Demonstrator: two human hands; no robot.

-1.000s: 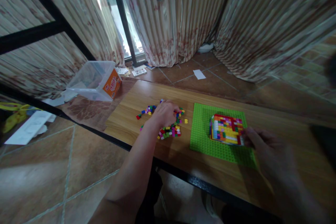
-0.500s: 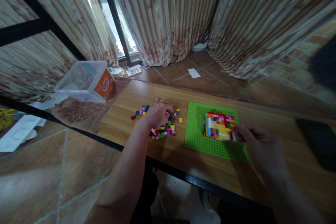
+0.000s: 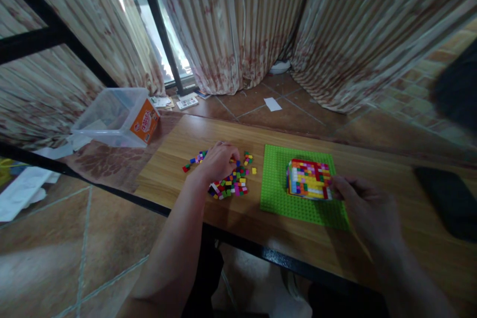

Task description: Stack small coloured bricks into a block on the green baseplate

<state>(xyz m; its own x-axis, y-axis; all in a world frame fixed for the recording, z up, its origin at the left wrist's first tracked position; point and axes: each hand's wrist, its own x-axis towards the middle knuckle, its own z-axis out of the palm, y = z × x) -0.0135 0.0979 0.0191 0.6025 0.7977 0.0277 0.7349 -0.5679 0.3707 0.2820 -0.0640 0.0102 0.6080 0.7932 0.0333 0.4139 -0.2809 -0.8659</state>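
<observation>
Left hand palm-down over scattered pile of small multicoloured plastic bricks, fingers curled into the heap; whether a brick is pinched can't be told, fingertips hidden. Right hand at right edge of multicoloured square block of stacked plastic bricks, thumb and forefinger touching its side, bracing rather than lifting; nothing visibly pinched btwn them.

Block sits approx. centre of bright green studded plastic baseplate, flat on long light-wood tabletop. Loose bricks just left of plate, a few strays trailing further left, near front edge of table.

Further out: clear plastic storage tub w/ orange label on floor beyond left end of table, striped curtains behind, dark flat object on table at far right, identity unclear.

Risks, as a judgement: sweeping left hand could flick small bricks off front edge onto tiled floor. Sideways push from right hand could shift plate or pop loose an edge row. Fishing blind in heap could bring up wrong colour or two bricks stuck together.
</observation>
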